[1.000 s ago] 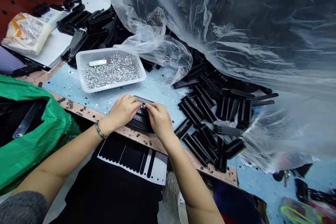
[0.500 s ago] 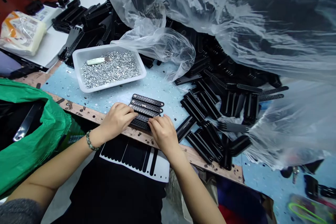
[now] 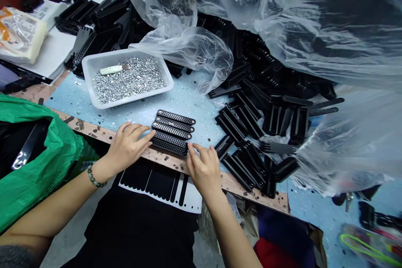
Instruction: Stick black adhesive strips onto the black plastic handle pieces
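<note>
I see the left hand (image 3: 130,146) and right hand (image 3: 204,167), each grip spread, flanking a row of black strips (image 3: 172,130) at the counter's (image 3: 205,115) near edge; white tray (image 3: 135,98) beyond left, loose black parts (image 3: 232,127) heaped right, plastic sheeting (image 3: 292,29) screening the far right

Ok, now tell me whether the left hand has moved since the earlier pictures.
Yes. Judged against the white tray, the left hand has moved to the left and lower in the view.
</note>
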The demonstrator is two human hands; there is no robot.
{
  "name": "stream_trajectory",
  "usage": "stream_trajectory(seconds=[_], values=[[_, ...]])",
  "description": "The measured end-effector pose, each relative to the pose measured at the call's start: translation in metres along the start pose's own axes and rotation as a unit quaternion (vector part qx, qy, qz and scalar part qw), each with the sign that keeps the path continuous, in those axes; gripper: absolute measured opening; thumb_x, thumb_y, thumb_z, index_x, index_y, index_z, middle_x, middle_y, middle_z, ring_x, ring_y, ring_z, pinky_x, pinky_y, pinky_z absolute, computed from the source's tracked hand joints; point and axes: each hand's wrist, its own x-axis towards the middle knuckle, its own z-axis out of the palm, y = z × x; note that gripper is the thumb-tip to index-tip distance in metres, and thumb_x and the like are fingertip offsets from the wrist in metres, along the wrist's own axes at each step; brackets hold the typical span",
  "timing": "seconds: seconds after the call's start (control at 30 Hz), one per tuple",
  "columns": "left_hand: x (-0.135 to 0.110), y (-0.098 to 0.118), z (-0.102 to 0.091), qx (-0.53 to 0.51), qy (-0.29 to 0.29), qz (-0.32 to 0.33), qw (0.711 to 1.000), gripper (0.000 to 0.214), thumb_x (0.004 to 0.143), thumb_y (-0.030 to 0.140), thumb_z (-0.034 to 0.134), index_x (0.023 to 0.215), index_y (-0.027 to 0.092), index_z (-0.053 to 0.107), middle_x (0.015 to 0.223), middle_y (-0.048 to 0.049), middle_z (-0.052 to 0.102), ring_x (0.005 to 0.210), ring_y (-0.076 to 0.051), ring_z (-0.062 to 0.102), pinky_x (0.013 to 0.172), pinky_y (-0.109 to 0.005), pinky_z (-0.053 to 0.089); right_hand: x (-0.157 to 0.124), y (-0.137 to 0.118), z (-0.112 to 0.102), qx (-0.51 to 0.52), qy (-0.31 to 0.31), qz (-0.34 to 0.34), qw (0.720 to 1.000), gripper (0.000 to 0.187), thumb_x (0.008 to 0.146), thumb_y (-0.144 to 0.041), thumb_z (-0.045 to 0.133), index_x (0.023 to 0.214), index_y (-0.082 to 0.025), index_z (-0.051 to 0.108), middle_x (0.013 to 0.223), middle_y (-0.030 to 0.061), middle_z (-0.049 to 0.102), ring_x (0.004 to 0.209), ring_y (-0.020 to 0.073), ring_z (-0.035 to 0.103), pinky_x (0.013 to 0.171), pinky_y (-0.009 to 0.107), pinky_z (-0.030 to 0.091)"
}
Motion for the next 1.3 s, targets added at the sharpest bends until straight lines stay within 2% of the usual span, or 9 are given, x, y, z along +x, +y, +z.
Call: stream_trajectory(seconds=[0.23, 0.5, 0.67, 0.8, 0.93, 1.0, 1.13, 1.2, 1.3], values=[[-0.001, 0.005, -0.005, -0.016, -0.013, 0.005, 1.0, 0.028, 0.092, 0.021, 0.054, 0.118, 0.016, 0.063, 0.116, -0.0064, 0.068, 0.107, -0.022, 0.06, 0.099, -0.044, 0.04, -0.006, -0.001, -0.005, 0.009, -0.003, 0.002, 1.0, 0.027, 0.091, -0.014, 0.054, 0.116, -0.012, 0.062, 0.102, 0.0085, 0.069, 0.084, 0.0187, 0.057, 0.1, 0.045, 0.041], [-0.001, 0.008, -0.005, -0.028, -0.02, -0.018, 0.999, 0.028, 0.093, 0.02, 0.052, 0.118, 0.013, 0.062, 0.113, -0.0076, 0.068, 0.103, -0.021, 0.061, 0.096, -0.043, 0.043, 0.006, 0.008, 0.006, 0.067, 0.004, 0.02, 0.998, 0.016, 0.094, -0.013, 0.052, 0.104, -0.013, 0.064, 0.09, 0.0065, 0.066, 0.081, 0.0172, 0.058, 0.098, 0.041, 0.044], [-0.005, 0.014, 0.001, -0.062, -0.036, -0.046, 0.996, 0.034, 0.093, 0.024, 0.052, 0.124, 0.013, 0.059, 0.119, -0.011, 0.064, 0.107, -0.023, 0.058, 0.093, -0.041, 0.047, 0.013, 0.008, 0.008, 0.115, 0.012, 0.037, 0.993, 0.011, 0.093, -0.014, 0.053, 0.092, -0.013, 0.063, 0.081, 0.0066, 0.062, 0.078, 0.0167, 0.055, 0.08, 0.032, 0.049], [-0.008, 0.017, 0.004, -0.06, -0.038, -0.068, 0.995, 0.036, 0.093, 0.024, 0.052, 0.127, 0.014, 0.058, 0.122, -0.0119, 0.062, 0.11, -0.024, 0.057, 0.092, -0.042, 0.049, 0.012, 0.002, 0.004, 0.045, 0.015, 0.007, 0.999, 0.01, 0.092, -0.013, 0.054, 0.094, -0.012, 0.064, 0.082, 0.0057, 0.064, 0.076, 0.0164, 0.054, 0.097, 0.039, 0.044], [-0.006, 0.017, 0.003, -0.047, -0.027, -0.057, 0.997, 0.034, 0.092, 0.023, 0.053, 0.124, 0.013, 0.059, 0.121, -0.0121, 0.062, 0.11, -0.024, 0.058, 0.095, -0.043, 0.048, 0.008, 0.002, -0.001, 0.004, -0.005, -0.014, 1.0, 0.014, 0.093, -0.013, 0.053, 0.101, -0.013, 0.065, 0.087, 0.0055, 0.067, 0.076, 0.0163, 0.054, 0.101, 0.041, 0.041], [-0.003, 0.022, 0.003, -0.045, -0.015, -0.049, 0.998, 0.037, 0.092, 0.025, 0.053, 0.126, 0.011, 0.057, 0.127, -0.013, 0.06, 0.115, -0.025, 0.056, 0.101, -0.044, 0.045, 0.007, 0.003, -0.002, -0.001, -0.01, -0.023, 1.0, 0.015, 0.093, -0.013, 0.052, 0.101, -0.013, 0.065, 0.087, 0.0057, 0.067, 0.076, 0.0161, 0.054, 0.102, 0.041, 0.04], [0.007, 0.045, 0.009, -0.063, -0.028, 0.041, 0.997, 0.054, 0.096, 0.037, 0.048, 0.14, 0.008, 0.045, 0.147, -0.012, 0.044, 0.137, -0.025, 0.04, 0.114, -0.043, 0.034, 0.01, 0.005, -0.001, 0.029, -0.011, -0.009, 0.999, 0.015, 0.094, -0.014, 0.052, 0.098, -0.014, 0.066, 0.086, 0.0052, 0.068, 0.077, 0.0159, 0.057, 0.1, 0.04, 0.041], [0.01, 0.056, 0.014, -0.07, -0.053, 0.066, 0.994, 0.056, 0.097, 0.041, 0.044, 0.142, 0.008, 0.044, 0.15, -0.0107, 0.041, 0.14, -0.025, 0.037, 0.115, -0.042, 0.032, 0.013, 0.006, 0.0, 0.066, -0.014, 0.017, 0.998, 0.014, 0.094, -0.015, 0.052, 0.098, -0.014, 0.065, 0.086, 0.0054, 0.067, 0.079, 0.0161, 0.058, 0.095, 0.037, 0.045], [0.011, 0.064, 0.019, -0.064, -0.068, 0.055, 0.994, 0.054, 0.098, 0.041, 0.041, 0.14, 0.008, 0.047, 0.149, -0.0101, 0.042, 0.138, -0.024, 0.04, 0.115, -0.041, 0.03, 0.015, 0.009, 0.001, 0.113, -0.008, 0.046, 0.993, 0.013, 0.093, -0.015, 0.053, 0.099, -0.011, 0.064, 0.088, 0.0083, 0.065, 0.083, 0.017, 0.059, 0.082, 0.031, 0.05]])
